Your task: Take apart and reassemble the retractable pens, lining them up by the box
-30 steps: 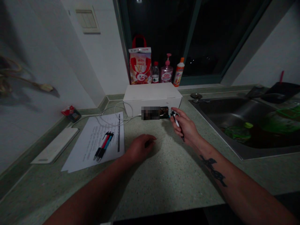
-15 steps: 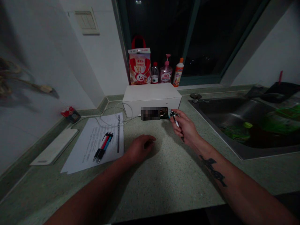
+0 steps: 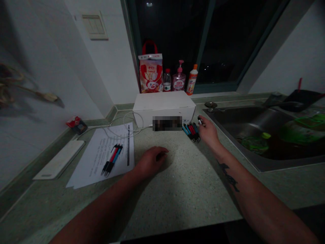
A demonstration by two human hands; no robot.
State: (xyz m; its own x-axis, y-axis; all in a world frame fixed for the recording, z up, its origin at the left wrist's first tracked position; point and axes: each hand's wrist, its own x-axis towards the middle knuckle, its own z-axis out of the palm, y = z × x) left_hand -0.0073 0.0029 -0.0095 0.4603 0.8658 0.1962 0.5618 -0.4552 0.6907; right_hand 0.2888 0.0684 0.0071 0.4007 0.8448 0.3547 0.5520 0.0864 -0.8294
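The right hand sits at the far side of the speckled green stone surface, its fingers pinched closed on a small white-and-black item, too small to identify. Just beside that hand, a bunch of pens with red, blue and black barrels lies fanned out on the surface. The left hand rests palm-down with its fingers loosely curled, holding nothing, near a second bundle of pens lying on printed sheets of paper; the print is too small to read.

Behind the first pens stands a matte white cardboard box, with a pixelated object and a thin white cable in front of it. On the sill sit a printed bag with a red handle and rabbit artwork, a water bottle, a pink pump bottle — its label seems to read 立白 — and an orange-capped bottle. To the right lies a steel sink holding green items.
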